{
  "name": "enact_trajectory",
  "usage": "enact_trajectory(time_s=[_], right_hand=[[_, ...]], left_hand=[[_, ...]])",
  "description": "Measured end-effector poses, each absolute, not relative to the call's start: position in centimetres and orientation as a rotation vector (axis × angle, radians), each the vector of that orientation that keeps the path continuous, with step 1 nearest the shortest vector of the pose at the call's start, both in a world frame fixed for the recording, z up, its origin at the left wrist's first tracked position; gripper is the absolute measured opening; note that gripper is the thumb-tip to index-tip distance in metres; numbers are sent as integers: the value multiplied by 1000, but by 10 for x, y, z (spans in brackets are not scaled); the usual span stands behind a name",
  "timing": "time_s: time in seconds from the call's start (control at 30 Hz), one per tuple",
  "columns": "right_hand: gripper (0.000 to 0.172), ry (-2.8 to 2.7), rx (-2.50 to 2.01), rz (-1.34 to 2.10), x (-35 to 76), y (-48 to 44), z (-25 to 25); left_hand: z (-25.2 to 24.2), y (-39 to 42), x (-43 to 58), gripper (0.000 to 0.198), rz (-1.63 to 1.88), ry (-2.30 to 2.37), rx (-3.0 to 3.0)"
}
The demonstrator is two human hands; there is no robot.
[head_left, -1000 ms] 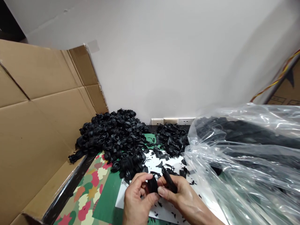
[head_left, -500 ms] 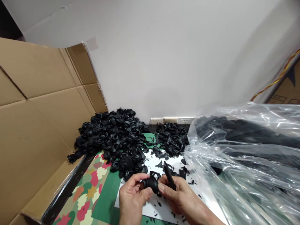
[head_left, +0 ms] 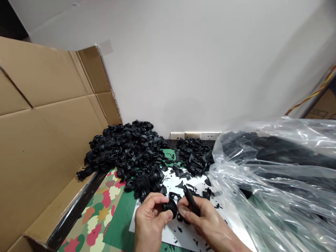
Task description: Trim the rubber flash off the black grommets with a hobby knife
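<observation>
Between the thumb and fingers of my left hand is a ribbed black rubber bellows, its ridged side turned partly toward me. My right hand is closed around a slim black pen-like tool, whose upper end points up and away. The tool's lower end is hidden in the fingers. Right thumb and fingertips are close beside the bellows; I cannot tell whether they touch it. Both hands are over a white sheet strewn with small black scraps.
A large heap of black ribbed rubber parts lies back left, with a pile of black trimmings beside it. A clear plastic bag of black pieces fills the right. Cardboard stands left; wall sockets are behind.
The bellows has been turned in my left hand and shows its ridges more from the side. My right fingertips have drawn slightly away from it. The view has shifted a little.
</observation>
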State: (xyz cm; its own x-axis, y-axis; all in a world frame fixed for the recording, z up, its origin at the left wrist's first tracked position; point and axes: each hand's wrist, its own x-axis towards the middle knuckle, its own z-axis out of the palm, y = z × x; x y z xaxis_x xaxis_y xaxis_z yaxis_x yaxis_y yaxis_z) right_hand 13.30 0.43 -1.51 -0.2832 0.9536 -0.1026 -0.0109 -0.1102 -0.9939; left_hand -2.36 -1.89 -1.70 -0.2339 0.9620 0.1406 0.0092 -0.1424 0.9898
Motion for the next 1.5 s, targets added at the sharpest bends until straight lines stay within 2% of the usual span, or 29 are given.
enact_trajectory(time_s=[0.07, 0.33, 0.47, 0.67, 0.93, 1.1, 1.5], right_hand=[[28, -1308, -1155, 1416, 140, 3, -7], [45, -1187, -1090, 1223, 152, -4, 11], [55, -1106, -1022, 1357, 149, -2, 4], [40, -955, -896, 1560, 141, -1, -3], [29, -1240, -918, 1367, 136, -6, -10], [21, -1159, -900, 1369, 132, -7, -14], [20, -1269, -926, 1158, 128, -11, -9]], left_hand=[[-15, -19, -24, 19, 1485, 1350, 1203], [-14, -22, -23, 18, 1427, 1417, 1200], [-15, -21, -22, 18, 1436, 1412, 1201], [-14, -23, -21, 18, 1464, 1409, 1222], [-15, -26, -21, 17, 1394, 1413, 1235], [-18, -26, -21, 19, 1374, 1426, 1269], [-11, -27, -18, 18, 1357, 1467, 1296]])
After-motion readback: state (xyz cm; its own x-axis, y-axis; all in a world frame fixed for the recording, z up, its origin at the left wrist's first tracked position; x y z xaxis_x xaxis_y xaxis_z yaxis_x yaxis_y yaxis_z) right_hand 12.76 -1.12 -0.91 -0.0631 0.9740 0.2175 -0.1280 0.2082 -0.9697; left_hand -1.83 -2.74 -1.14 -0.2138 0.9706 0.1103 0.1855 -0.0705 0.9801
